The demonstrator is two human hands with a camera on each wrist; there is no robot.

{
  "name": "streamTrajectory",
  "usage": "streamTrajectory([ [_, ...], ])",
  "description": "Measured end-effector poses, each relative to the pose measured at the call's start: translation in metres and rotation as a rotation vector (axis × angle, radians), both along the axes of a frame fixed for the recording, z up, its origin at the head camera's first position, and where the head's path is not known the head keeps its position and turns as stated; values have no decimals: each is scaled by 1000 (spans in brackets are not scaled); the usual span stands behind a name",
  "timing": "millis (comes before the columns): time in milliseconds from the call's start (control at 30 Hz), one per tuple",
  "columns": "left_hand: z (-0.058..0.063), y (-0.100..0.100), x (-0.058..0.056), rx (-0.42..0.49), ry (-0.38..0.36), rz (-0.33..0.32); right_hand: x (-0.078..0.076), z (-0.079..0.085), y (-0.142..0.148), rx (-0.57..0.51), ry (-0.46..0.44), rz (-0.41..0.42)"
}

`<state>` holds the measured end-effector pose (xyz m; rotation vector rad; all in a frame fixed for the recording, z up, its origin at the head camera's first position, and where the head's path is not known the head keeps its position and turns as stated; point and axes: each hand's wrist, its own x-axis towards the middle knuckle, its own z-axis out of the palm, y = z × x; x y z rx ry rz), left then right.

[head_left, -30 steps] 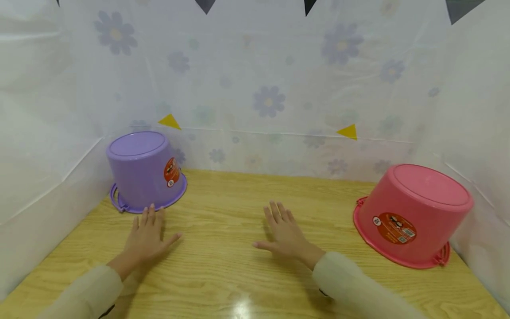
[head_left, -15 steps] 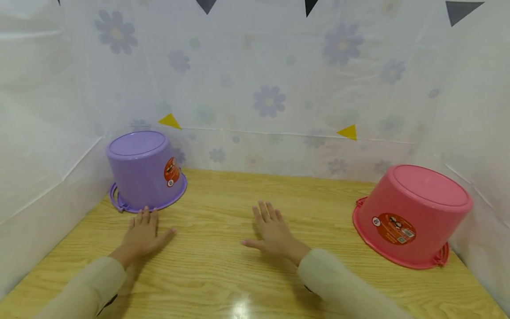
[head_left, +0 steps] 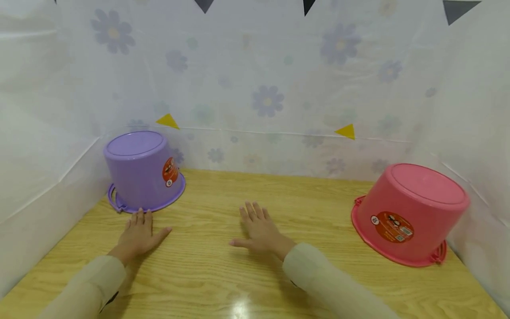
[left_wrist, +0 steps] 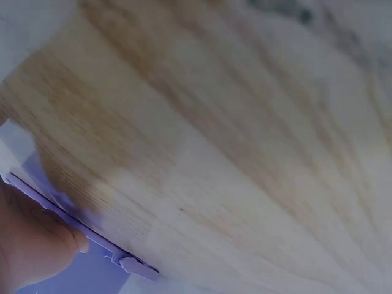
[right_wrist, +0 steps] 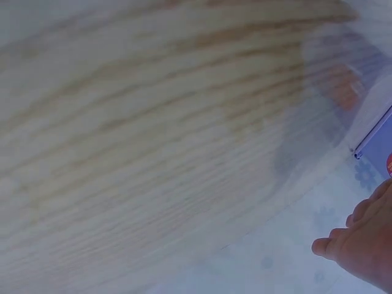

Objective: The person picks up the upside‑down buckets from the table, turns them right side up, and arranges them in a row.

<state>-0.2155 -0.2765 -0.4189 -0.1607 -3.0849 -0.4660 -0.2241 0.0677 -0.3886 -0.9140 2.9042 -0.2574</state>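
A purple bucket (head_left: pixel 133 179) stands upside down at the back left, its handle lying along the rim on the left side. My left hand (head_left: pixel 137 235) is right in front of it, fingers straight and thumb spread, fingertips overlapping the near rim; whether they touch it I cannot tell. In the left wrist view that hand (left_wrist: pixel 37 245) appears beside the purple rim (left_wrist: pixel 101 242). Over the middle of the table, my right hand (head_left: pixel 260 230) holds nothing, its fingers straight and thumb out to the left. An upturned pink bucket (head_left: pixel 422 221) with an orange label stands at the right.
The table (head_left: pixel 223 279) has a wood-grain top. White sheeting encloses it, with a flower-patterned back wall (head_left: pixel 223 88) and plain side walls. Two yellow triangles, one of them a left triangle (head_left: pixel 168 121), mark the back wall.
My right hand has moved left, away from the pink bucket towards the middle. The left hand has shifted slightly left. Both buckets stay in place.
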Motion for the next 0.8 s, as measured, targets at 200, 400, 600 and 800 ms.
streamTrajectory([
  [200, 3, 0, 0, 27, -3, 14, 1, -1, -8, 7, -17, 4],
  [400, 8, 1, -1, 34, -36, 25, 1, -1, -14, -2, -31, 5],
  [600, 10, 4, -2, 37, -56, 30, -1, -1, -20, -2, -37, 20],
  [800, 10, 4, -4, 44, -68, 39, -1, -1, -22, -11, -55, 23],
])
